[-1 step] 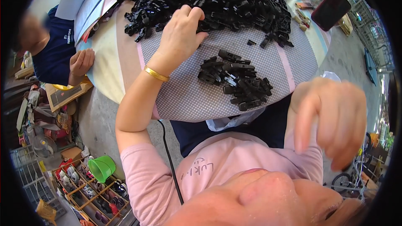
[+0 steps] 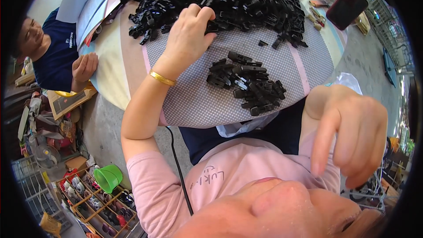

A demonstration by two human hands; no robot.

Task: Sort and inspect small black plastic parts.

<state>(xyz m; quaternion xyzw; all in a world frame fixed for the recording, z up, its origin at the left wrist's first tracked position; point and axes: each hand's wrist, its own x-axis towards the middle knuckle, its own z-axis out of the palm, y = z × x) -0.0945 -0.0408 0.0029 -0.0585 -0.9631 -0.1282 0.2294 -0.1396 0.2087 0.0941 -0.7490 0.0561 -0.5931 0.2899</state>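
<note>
A large heap of small black plastic pieces, clip-like in shape, (image 2: 246, 4) covers the far part of the table. At its near left edge is my left hand (image 2: 189, 31), a gold bangle on its wrist. Its fingers are curled in toward the pieces, and a dark bit shows between thumb and forefinger; the fingertips are partly hidden. Between my arms, a smaller pile of the same pieces (image 2: 249, 83) lies near the table's front edge. My right hand (image 2: 352, 132) is raised at the right, off the table, fingers loosely bent downward and apart. I see nothing in it.
The round table has a patterned cloth (image 2: 185, 105). A phone (image 2: 346, 7) stands at the far right. Across on the left sits another person (image 2: 55, 57), one hand on the table edge beside papers (image 2: 94, 11). A green bucket (image 2: 108, 178) and shoe rack are lower left.
My right hand has shifted slightly down and to the right. The other person's head has moved. My left hand and the piles stay nearly as they were.
</note>
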